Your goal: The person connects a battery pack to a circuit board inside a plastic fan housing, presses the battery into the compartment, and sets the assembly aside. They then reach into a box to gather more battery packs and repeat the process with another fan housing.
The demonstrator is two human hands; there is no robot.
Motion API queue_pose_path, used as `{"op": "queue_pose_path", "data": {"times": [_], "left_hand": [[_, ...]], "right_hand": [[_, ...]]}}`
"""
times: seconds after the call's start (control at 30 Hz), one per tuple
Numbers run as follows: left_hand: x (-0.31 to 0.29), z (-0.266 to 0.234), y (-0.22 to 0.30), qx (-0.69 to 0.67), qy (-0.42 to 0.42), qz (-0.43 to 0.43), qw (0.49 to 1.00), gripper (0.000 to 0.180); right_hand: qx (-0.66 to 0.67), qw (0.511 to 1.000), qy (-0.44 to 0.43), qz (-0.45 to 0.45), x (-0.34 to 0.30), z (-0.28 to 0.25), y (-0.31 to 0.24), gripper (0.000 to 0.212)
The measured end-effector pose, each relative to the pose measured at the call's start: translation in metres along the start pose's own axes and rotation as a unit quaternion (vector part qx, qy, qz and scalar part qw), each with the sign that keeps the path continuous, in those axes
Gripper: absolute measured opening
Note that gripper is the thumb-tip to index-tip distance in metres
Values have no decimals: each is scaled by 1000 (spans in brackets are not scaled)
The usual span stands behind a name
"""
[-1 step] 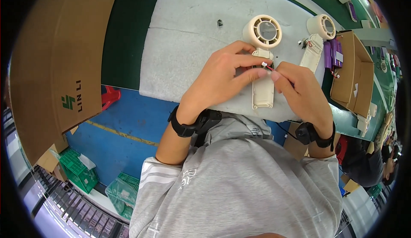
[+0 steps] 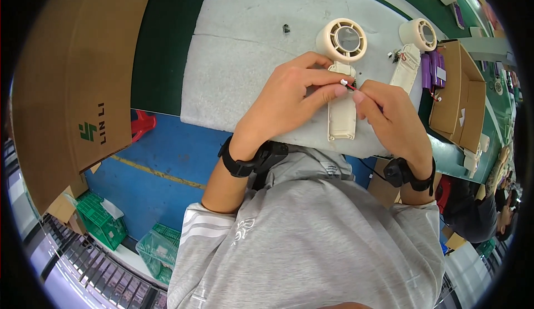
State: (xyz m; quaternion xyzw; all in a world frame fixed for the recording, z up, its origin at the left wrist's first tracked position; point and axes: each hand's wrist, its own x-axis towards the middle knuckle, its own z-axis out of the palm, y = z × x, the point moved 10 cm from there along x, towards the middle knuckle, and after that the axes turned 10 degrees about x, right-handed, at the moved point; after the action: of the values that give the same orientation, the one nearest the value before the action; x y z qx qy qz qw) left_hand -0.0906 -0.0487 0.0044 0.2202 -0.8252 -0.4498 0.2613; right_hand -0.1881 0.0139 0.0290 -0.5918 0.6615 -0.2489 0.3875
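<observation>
A green table runs beneath the work, with a big brown cardboard box at its left, a white foam sheet spread on top and a smaller open carton to the right. On the foam lies a cream fan, its round head away from the person and its open handle toward them, with a second fan to its right. Just over that handle the right hand pinches a thin red wire between thumb and forefinger, while the left hand likewise nips the small white connector at its end
</observation>
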Motion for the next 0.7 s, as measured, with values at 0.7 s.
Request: {"op": "queue_pose_path", "data": {"times": [0.7], "left_hand": [[0,0,-4,-11,-5,-68,998,21]], "right_hand": [[-7,983,170,-73,-11,-6,-12,4]]}}
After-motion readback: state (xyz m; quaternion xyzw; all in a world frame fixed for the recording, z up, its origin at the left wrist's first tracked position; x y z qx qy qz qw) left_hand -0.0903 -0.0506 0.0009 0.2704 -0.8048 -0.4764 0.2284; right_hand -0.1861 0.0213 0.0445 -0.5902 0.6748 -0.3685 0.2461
